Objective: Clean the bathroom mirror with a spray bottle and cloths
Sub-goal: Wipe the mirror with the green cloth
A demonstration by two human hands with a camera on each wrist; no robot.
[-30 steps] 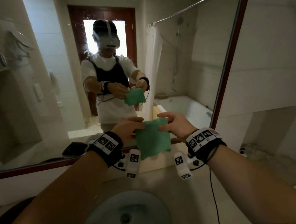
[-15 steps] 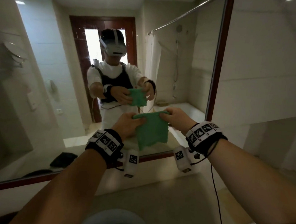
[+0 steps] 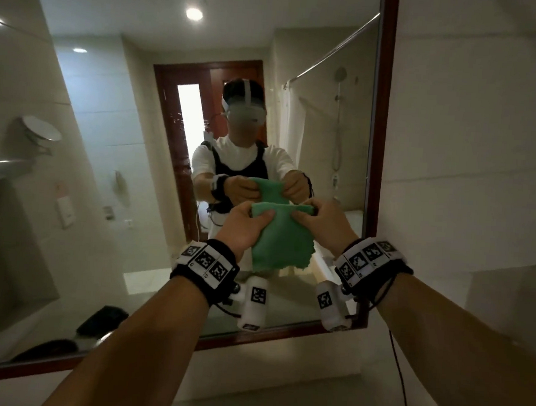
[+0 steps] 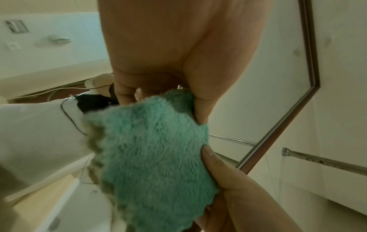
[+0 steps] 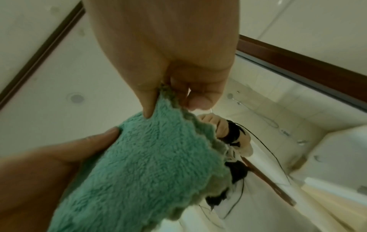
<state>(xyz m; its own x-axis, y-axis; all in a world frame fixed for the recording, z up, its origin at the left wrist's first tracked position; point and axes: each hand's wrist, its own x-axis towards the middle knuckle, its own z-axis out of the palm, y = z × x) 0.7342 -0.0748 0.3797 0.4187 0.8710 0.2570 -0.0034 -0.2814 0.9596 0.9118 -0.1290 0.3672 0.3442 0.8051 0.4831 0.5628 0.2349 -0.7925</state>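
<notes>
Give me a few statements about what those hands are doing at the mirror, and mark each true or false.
1. Both hands hold one green cloth. True.
2. The right hand holds a spray bottle. False: it pinches the cloth's top edge.
3. The left hand pinches the cloth's upper left part. True.
4. The cloth is pressed flat against the mirror. False: it hangs down from the fingers.
5. The mirror has a white plastic frame. False: its frame is dark reddish-brown.

Open air is lying between the hands and the mirror (image 3: 109, 191); its wooden frame (image 3: 381, 122) is bounding passage rightward, the counter ledge (image 3: 280, 371) below.
</notes>
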